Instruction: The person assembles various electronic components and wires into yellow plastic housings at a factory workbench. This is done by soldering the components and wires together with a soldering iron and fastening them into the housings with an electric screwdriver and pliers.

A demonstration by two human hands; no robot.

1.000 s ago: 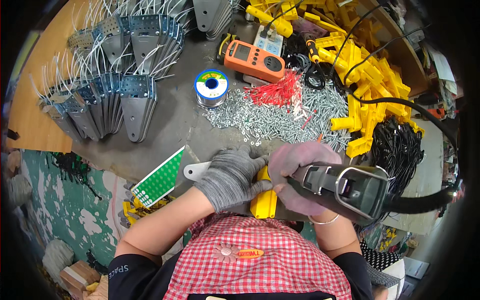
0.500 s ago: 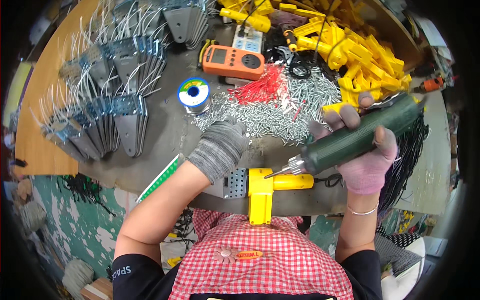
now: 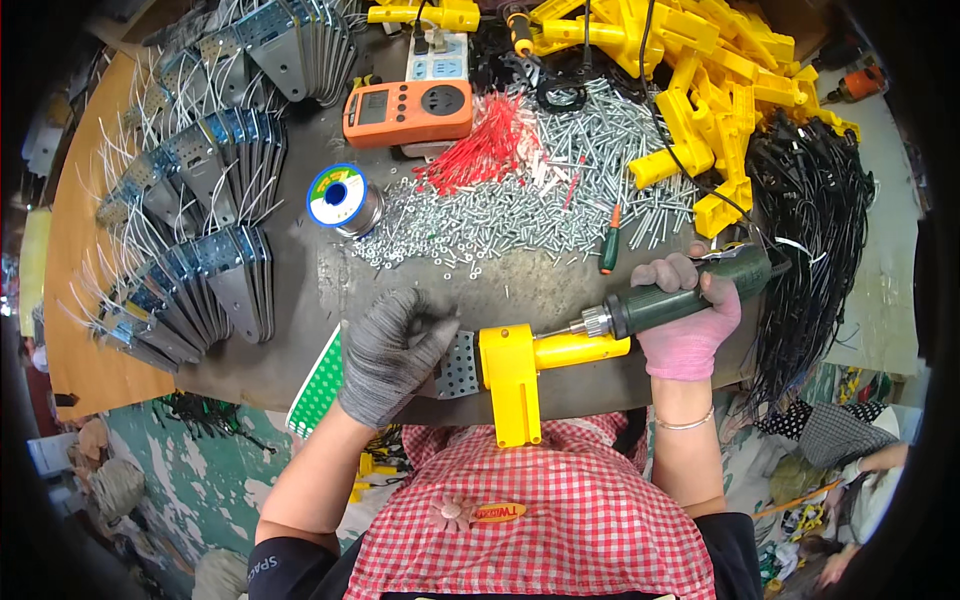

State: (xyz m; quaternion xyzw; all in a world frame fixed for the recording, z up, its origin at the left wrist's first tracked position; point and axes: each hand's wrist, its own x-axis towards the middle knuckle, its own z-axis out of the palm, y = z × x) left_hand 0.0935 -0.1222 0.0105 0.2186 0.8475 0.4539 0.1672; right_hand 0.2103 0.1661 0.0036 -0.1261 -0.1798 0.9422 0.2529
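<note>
At the near edge of the workbench [image 3: 300,300] lies the yellow plastic housing [image 3: 512,375], a T-shaped part whose stem points toward us and hangs over the edge. A perforated metal plate [image 3: 459,365] is fitted against its left side. Our left hand [image 3: 388,350], in a grey glove, presses down on that plate, fingers spread rather than curled around it. Our right hand [image 3: 690,320], in a pink glove, is clenched round the green electric screwdriver [image 3: 680,298], whose tip [image 3: 560,330] sits at the top of the housing's right arm; whether the bit is seated in a screw head we cannot tell, because the spot is too small.

From here, we think the main risk is the bit slipping off and scarring the plastic, since the tool comes in at a shallow angle. The housing could also twist, as only a flat palm steadies it and part of it has no support below.

Just beyond lies a heap of silver screws [image 3: 520,215], with red wire ends [image 3: 480,150], a solder spool [image 3: 340,198], an orange meter [image 3: 405,112], stacked yellow housings [image 3: 720,90] and fanned metal brackets [image 3: 200,240].
</note>
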